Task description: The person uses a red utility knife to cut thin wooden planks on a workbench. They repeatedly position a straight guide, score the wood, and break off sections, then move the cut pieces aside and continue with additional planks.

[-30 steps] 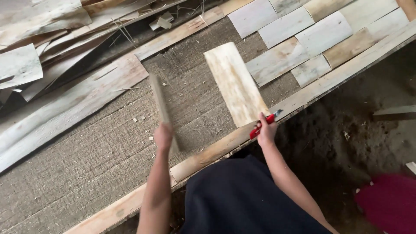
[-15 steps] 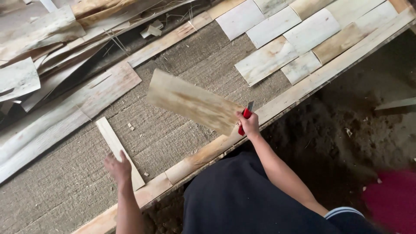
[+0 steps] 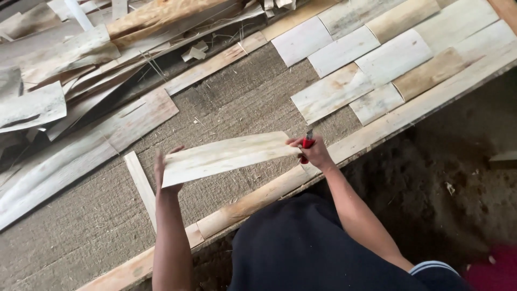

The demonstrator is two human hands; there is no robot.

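Both my hands hold up a pale, thin wooden sheet (image 3: 226,156) above a grey woven mat (image 3: 97,226). My left hand (image 3: 164,172) grips the sheet's left end from behind. At the right end, my right hand (image 3: 315,153) pinches the sheet while also clutching a red-handled knife (image 3: 307,144), blade pointing up. A narrow pale strip (image 3: 141,186) lies flat on the mat just left of my left arm.
Several pale sheets (image 3: 371,59) lie side by side at the upper right, edged by a long wooden border strip (image 3: 280,186). A loose heap of bark-like sheets (image 3: 70,70) fills the upper left. Dark earth (image 3: 447,178) lies at the right.
My left hand let go of the narrow strip, which now lies on the mat, and took the sheet's left end. The sheet was lifted off the mat and turned level.
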